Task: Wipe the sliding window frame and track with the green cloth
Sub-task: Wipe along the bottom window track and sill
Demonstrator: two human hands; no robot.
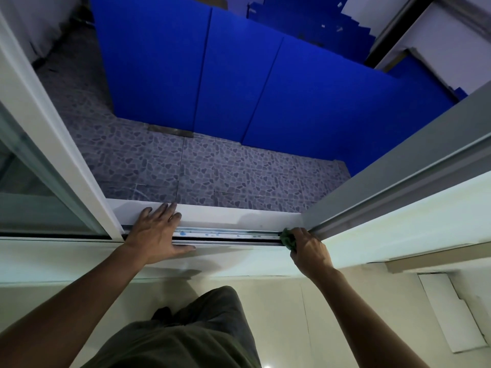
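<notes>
Right hand (309,251) gripped the green cloth (289,239) at the track (228,235) lower right; left hand (159,232) lay flat, bracing; steady pressure into grooves advisable.

The green cloth (289,239) is sitting bunched into a small wad at the lower right of centre, pressing into the right end of the track (233,235) where it meets the grey upright of the window frame (393,179). The track is running horizontally across the middle of the picture as pale parallel rails with a dark slot between them, showing blue specks along its length. The white frame (50,144) is slanting up the left side, holding glass.
</notes>
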